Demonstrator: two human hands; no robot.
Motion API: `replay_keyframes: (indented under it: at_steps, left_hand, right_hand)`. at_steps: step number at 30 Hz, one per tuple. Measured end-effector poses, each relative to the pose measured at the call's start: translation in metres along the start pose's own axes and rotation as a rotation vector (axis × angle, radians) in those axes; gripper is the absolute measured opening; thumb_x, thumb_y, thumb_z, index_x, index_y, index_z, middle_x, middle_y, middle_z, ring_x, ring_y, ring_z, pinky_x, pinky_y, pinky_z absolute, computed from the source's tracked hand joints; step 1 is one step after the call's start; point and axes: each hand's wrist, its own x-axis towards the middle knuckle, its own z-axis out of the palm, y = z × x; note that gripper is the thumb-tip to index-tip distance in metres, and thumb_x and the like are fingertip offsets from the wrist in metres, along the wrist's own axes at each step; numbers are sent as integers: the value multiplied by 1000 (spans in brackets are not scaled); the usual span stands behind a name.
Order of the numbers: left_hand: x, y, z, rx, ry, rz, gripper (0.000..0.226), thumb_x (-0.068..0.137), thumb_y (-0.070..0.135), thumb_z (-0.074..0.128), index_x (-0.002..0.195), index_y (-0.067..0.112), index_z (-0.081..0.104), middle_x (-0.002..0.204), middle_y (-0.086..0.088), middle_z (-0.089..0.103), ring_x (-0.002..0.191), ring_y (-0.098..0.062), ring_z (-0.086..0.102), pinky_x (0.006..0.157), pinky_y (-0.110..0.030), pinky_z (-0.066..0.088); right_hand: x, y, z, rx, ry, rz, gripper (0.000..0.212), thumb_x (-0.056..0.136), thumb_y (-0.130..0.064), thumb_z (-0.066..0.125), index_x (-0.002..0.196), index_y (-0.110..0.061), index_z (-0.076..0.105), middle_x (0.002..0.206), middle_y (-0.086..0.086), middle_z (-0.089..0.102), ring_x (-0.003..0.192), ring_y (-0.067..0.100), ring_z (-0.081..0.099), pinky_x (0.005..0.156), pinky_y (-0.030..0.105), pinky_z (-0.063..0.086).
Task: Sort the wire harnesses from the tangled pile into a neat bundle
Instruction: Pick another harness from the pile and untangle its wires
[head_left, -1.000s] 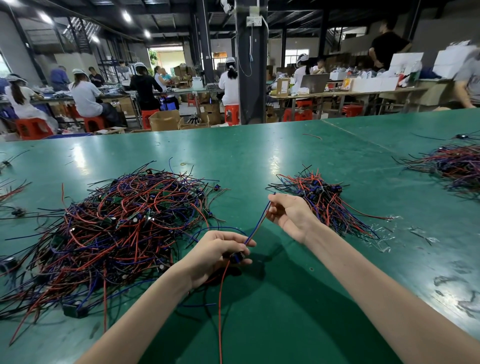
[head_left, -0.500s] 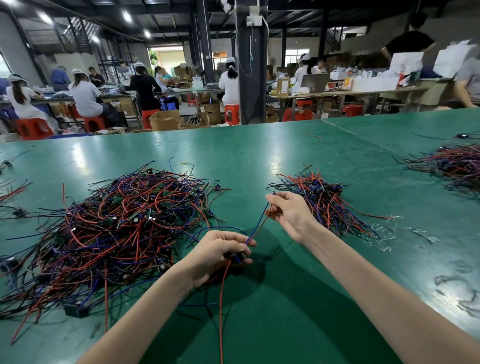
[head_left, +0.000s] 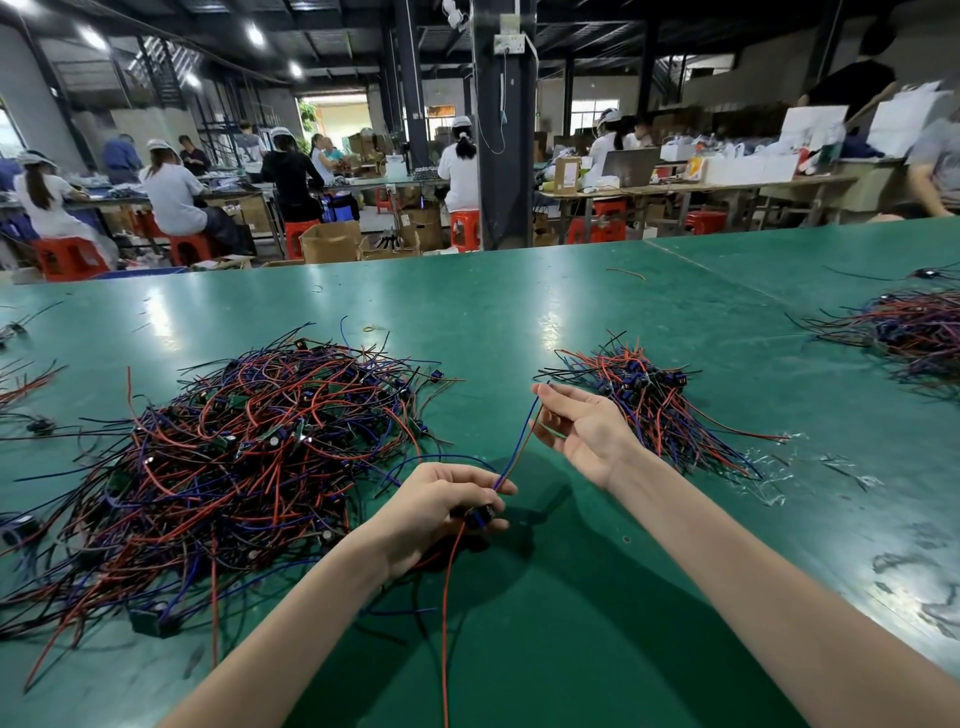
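Two heaps of wires sit on the green table (head_left: 519, 312): the big tangled pile (head_left: 234, 457) on the left and a smaller, tidier bundle (head_left: 654, 410) on the right, just behind the right hand (head_left: 584, 431). The left hand (head_left: 441, 506) is curled tight round one wire harness (head_left: 516, 444), gripping its dark plug (head_left: 478, 515) right by the tangled pile's near edge. The blue and red wires slant up to the right hand, and one red wire trails down toward me. The right hand is mostly open with the palm showing. Honestly can't tell if thumb and finger actually pinch the wire tips. Another heap (head_left: 914, 332) lies far right.
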Motion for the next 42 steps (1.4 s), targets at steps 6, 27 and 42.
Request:
replay_keyframes:
  at_steps: [6,27,42]
  left_hand:
    - [1,-1,0,23,-9,0,25,87,-5,54,81,8,75,72,-7,68,63,-18,67,80,-39,52]
    - [-1,0,5,51,16,34,28,84,-8,57,73,10,76,63,-5,65,58,-17,66,72,-32,46]
    - [-3,2,8,17,61,37,21,85,-9,55,82,4,71,65,-6,66,58,-17,67,54,-19,49]
  right_hand:
    - [0,-2,-2,-52,2,-25,7,82,-6,68,76,-6,65,64,2,69,56,10,61,58,23,54]
    - [0,-15,-8,-210,-33,-81,5,81,0,68,76,2,65,59,6,68,45,8,57,47,20,51]
    - [2,-12,-7,-43,-97,-78,14,86,4,57,77,5,67,63,10,69,52,14,64,55,22,57]
